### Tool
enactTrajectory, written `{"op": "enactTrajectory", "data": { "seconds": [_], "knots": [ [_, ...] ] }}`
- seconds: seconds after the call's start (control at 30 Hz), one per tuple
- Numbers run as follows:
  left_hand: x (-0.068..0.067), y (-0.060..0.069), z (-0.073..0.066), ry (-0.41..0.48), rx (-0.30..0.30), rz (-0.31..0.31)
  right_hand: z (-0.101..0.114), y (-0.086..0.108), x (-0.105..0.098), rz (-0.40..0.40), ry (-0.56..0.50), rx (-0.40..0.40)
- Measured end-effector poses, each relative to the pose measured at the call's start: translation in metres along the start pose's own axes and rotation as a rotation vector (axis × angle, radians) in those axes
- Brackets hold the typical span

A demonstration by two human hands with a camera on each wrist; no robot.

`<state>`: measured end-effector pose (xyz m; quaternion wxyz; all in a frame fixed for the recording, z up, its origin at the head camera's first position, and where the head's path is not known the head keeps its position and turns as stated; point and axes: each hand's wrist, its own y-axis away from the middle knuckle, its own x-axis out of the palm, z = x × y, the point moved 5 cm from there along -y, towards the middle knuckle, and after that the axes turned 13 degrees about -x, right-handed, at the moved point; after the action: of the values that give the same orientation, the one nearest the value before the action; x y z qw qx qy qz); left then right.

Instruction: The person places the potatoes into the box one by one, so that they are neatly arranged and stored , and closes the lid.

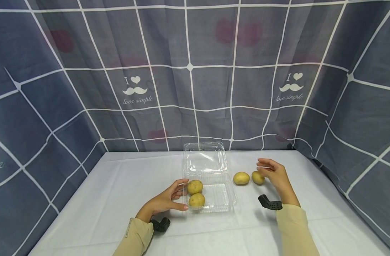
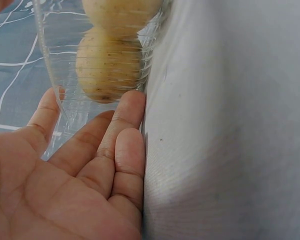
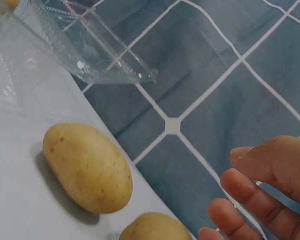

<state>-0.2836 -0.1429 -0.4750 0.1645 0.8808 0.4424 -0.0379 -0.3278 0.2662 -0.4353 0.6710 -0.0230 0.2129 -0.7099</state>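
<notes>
From my station I see the left hand [image 1: 165,200] at the left side of the clear box [image 1: 215,193], its fingertips against the wall, one finger spread from the rest. The lid [image 1: 204,158] is tipped back on the far side. Inside, along the left, sit a far potato [image 1: 195,186] and a near potato [image 1: 196,200]. Right of the box, on the white table [image 1: 102,202], lie an oval potato [image 1: 241,178] and, just right of it, a smaller-looking potato [image 1: 257,178]. My right hand [image 1: 276,176] is at that last one, fingers bent and slightly apart; contact I cannot tell.
</notes>
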Motion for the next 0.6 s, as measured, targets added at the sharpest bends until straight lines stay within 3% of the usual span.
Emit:
{"op": "enactTrajectory", "data": {
  "seconds": [0.6],
  "knots": [
    [0.0, -0.001, 0.001, 0.005, -0.005, 0.002, -0.025, 0.004, -0.011, -0.06, 0.018, 0.095]
  ]
}}
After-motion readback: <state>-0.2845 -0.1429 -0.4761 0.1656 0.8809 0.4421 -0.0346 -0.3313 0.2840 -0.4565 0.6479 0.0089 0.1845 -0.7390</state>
